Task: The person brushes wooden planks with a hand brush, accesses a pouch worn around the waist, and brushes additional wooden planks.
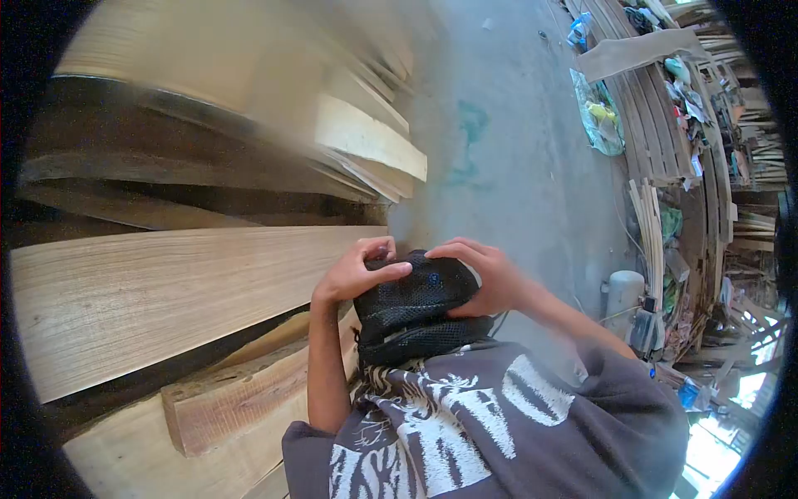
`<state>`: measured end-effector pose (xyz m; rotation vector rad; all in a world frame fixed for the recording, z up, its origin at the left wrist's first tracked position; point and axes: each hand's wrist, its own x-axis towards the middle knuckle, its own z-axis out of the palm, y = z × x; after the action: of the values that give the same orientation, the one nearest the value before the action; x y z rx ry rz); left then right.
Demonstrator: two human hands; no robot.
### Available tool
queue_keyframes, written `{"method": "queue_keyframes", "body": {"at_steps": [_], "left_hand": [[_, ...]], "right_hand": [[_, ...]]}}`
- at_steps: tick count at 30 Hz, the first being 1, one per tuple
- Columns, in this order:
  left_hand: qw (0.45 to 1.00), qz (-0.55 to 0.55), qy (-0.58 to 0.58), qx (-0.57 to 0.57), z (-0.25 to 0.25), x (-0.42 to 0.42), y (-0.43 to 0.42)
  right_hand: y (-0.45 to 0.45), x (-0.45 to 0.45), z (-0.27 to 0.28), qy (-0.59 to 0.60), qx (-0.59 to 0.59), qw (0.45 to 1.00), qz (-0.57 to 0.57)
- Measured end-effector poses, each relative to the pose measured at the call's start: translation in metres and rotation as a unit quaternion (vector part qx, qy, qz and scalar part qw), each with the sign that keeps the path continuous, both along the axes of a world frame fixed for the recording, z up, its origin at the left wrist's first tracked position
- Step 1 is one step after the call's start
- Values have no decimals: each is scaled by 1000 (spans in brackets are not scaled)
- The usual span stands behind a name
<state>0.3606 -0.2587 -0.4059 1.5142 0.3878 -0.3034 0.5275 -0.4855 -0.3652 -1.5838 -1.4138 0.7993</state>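
A black mesh bag (424,291) rests against the front of my dark printed shirt (490,407). It has a rounded top and a small blue spot, and a fold or seam crosses its lower part. My left hand (357,273) is at its upper left edge, thumb laid across the mesh and fingers curled. Around the upper right edge, my right hand (486,279) has its fingers on top and its thumb lower on the side. What is inside the bag is hidden.
Long wooden planks (191,291) are stacked at the left, close to my left arm. A grey concrete floor (507,125) runs ahead. On the right are a plastic bag (600,116), a whitish cylindrical container (625,293), thin wood strips (648,224) and piled scrap boards.
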Motion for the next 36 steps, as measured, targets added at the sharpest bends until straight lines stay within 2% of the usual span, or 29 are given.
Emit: {"method": "queue_keyframes", "body": {"at_steps": [3, 9, 19, 36], "left_hand": [[998, -16, 10, 61, 10, -1, -1], [993, 8, 0, 116, 35, -1, -7], [983, 22, 1, 185, 44, -6, -13], [985, 28, 16, 169, 38, -4, -10]], "right_hand": [[-1, 1, -2, 3, 11, 1000, -3], [-9, 0, -15, -24, 45, 998, 20], [-7, 0, -20, -37, 71, 996, 31], [2, 5, -14, 11, 28, 999, 28]]}}
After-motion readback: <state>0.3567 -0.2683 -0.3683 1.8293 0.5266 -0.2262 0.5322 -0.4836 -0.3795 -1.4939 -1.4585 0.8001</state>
